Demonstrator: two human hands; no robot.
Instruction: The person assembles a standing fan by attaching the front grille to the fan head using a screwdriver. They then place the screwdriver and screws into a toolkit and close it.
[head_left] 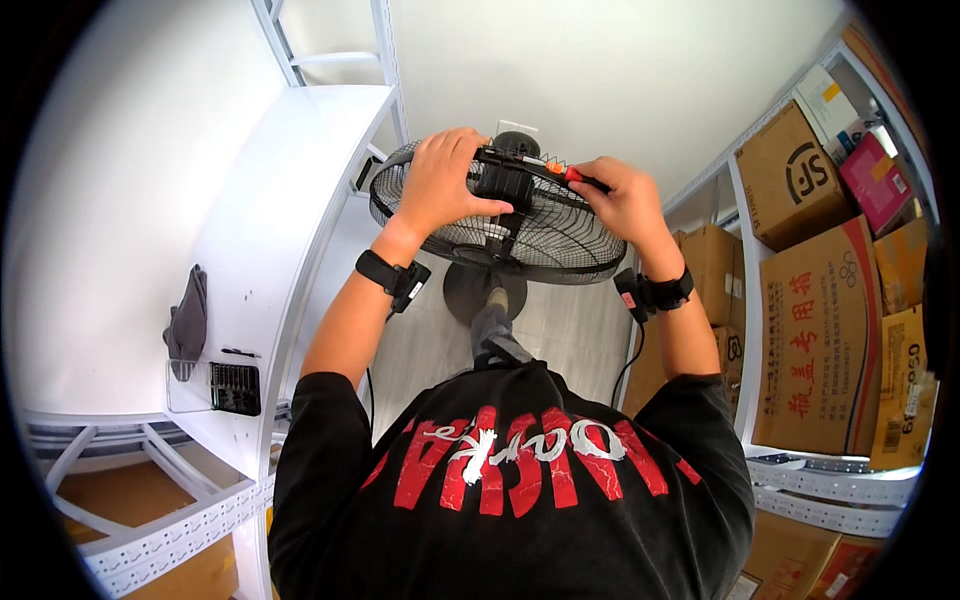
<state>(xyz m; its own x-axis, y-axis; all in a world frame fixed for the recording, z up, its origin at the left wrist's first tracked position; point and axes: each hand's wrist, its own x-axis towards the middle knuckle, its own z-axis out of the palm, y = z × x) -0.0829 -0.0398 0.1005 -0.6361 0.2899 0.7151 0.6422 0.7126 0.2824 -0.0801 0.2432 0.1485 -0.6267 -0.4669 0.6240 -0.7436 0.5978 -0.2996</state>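
Note:
A black pedestal fan stands before me, its round wire cage tipped up toward me. My left hand rests over the cage's upper left rim, fingers bent over the edge and thumb stretched toward the middle. My right hand is closed round a screwdriver with a red and black handle. The screwdriver points left along the top rim, close to the left hand. Its tip is too small to make out against the rim. Below the cage, the round base sits on the floor by my foot.
On the left, a white shelf holds a grey cloth item, a black bit set and a small dark rod. Cardboard boxes fill the right rack. Cables hang from straps on both wrists.

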